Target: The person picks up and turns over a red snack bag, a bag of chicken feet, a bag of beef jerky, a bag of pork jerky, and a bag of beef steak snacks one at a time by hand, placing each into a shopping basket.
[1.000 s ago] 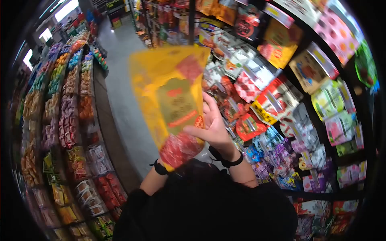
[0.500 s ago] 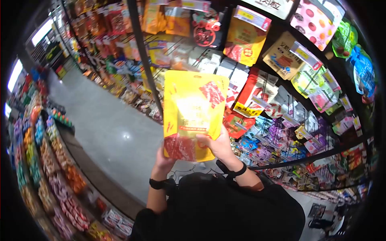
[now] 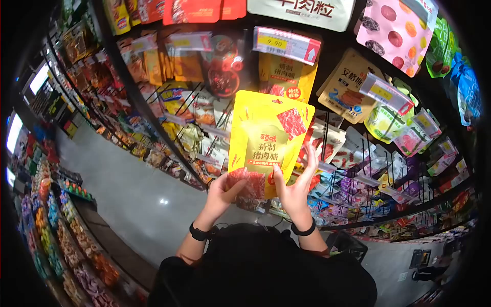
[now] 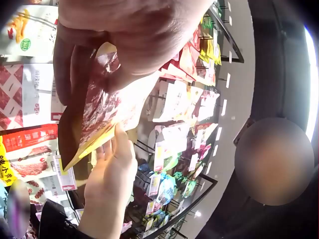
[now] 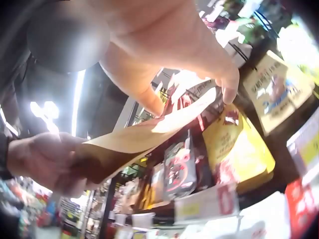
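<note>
A yellow pouch of pork jerky, with red meat pictures on its front, is held upright in front of the body in the head view. My left hand grips its lower left corner, thumb across the front and the other fingers behind. At the lower right, the thumb of my right hand touches the pouch's front. The remaining right fingers stretch upward, spread off the right edge. From the left wrist, the pouch shows edge-on under the left palm. In the right wrist view, the right hand arches over the pouch.
A matching yellow pouch hangs on the rack behind a price tag. A brown snack pouch and a pink pouch hang to its right. Candy bins line the left, past the grey floor.
The view has turned toward the rack, and the pouch has gone from tilted and blurred to steady and facing me. My right fingers have spread away from its edge; the left hand keeps its grip.
</note>
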Action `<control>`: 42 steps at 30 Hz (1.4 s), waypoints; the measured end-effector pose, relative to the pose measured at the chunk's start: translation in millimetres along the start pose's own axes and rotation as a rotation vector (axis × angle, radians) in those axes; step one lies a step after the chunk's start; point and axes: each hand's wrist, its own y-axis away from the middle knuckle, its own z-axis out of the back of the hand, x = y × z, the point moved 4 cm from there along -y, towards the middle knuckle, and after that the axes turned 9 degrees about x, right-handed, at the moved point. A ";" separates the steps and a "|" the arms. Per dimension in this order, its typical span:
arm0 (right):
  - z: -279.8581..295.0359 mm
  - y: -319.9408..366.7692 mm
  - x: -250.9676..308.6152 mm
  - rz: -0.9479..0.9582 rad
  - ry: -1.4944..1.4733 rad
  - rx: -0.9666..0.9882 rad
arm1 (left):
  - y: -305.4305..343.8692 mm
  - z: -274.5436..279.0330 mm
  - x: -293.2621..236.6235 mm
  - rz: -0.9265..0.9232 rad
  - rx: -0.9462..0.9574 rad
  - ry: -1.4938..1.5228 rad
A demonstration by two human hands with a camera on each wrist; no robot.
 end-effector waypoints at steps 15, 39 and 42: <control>-28.2 -128.9 37.3 0.081 0.815 0.119 | -120.8 20.7 4.5 -0.201 0.217 0.102; -89.0 -176.6 52.9 0.133 1.032 -0.177 | -196.9 72.8 -53.1 -0.691 0.409 -0.053; -94.0 -172.3 53.9 0.121 1.051 -0.195 | -193.2 74.6 -43.2 -0.629 0.421 -0.006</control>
